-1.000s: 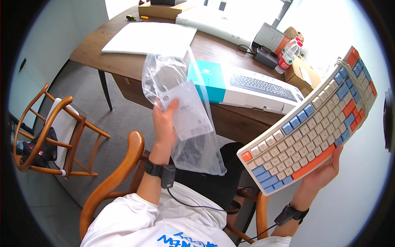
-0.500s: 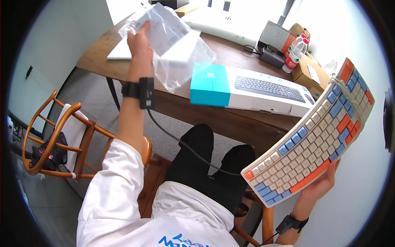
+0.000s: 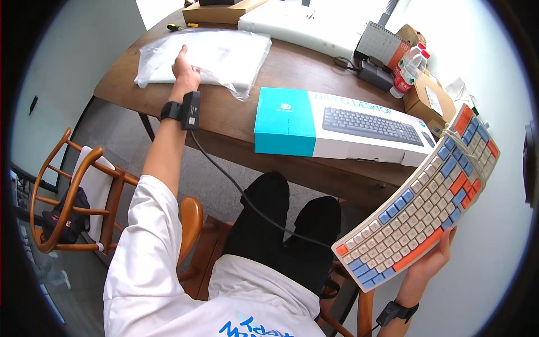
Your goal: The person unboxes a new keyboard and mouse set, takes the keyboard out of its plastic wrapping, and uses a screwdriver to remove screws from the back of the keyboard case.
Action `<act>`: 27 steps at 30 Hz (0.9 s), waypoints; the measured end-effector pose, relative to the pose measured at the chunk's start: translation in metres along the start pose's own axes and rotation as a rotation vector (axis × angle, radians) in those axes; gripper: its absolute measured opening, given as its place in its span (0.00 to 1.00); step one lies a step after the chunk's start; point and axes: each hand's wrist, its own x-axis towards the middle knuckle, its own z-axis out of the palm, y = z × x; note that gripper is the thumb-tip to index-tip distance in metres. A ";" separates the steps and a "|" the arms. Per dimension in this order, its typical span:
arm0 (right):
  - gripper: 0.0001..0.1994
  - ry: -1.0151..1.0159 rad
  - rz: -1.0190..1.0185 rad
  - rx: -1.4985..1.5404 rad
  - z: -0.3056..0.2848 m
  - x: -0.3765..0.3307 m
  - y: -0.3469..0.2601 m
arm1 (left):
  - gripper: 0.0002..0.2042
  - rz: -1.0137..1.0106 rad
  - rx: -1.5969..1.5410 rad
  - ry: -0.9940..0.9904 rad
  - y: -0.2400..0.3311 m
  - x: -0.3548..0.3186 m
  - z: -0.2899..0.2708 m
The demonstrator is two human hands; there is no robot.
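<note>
My left hand [image 3: 183, 65] reaches out over the far left of the wooden table [image 3: 292, 67] and rests on a clear plastic bag [image 3: 208, 53] lying flat there; whether the fingers still grip it I cannot tell. My right hand [image 3: 429, 261] holds a keyboard [image 3: 426, 196] with cream, blue and orange keys from underneath, tilted up at my right side above my lap. A teal and white keyboard box [image 3: 337, 126] lies on the table's near edge between the two hands.
Behind the box are a white foam slab [image 3: 303, 25], a flat cardboard box [image 3: 224, 10], a desk calendar [image 3: 382, 45], water bottles [image 3: 407, 70] and a brown carton [image 3: 429, 98]. A wooden chair [image 3: 73, 196] stands at my left. A cable runs from my left wristband across my lap.
My left hand carried the plastic bag from in front of me up and away, then laid it flat on the far left of the table. The keyboard stayed in my right hand.
</note>
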 end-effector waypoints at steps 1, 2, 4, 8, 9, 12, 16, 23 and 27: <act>0.20 0.001 0.000 0.002 0.001 -0.001 0.001 | 0.20 0.001 0.001 -0.002 -0.008 0.002 -0.008; 0.20 0.013 0.025 -0.015 0.003 -0.003 0.003 | 0.19 -0.051 0.074 -0.024 -0.014 0.005 -0.016; 0.19 0.029 0.048 -0.031 0.004 -0.004 0.005 | 0.17 -0.104 0.147 -0.050 -0.014 0.011 -0.026; 0.20 0.075 0.081 -0.042 0.003 -0.004 0.009 | 0.12 -0.116 0.464 -0.124 -0.011 0.007 -0.023; 0.22 0.089 0.084 -0.055 0.003 -0.003 0.010 | 0.11 -0.061 0.511 -0.138 -0.011 0.004 -0.016; 0.22 0.111 0.075 -0.070 0.001 -0.002 0.011 | 0.11 -0.031 0.407 -0.222 -0.009 0.001 0.008; 0.21 0.095 0.067 -0.072 -0.011 0.006 0.008 | 0.08 0.017 0.369 -0.380 -0.008 -0.010 0.064; 0.29 0.211 -0.003 -0.149 -0.051 0.008 0.001 | 0.10 0.115 0.420 -0.622 -0.004 -0.014 0.170; 0.24 0.143 -0.018 -0.149 -0.075 0.016 0.010 | 0.06 0.210 0.405 -0.518 -0.012 -0.028 0.193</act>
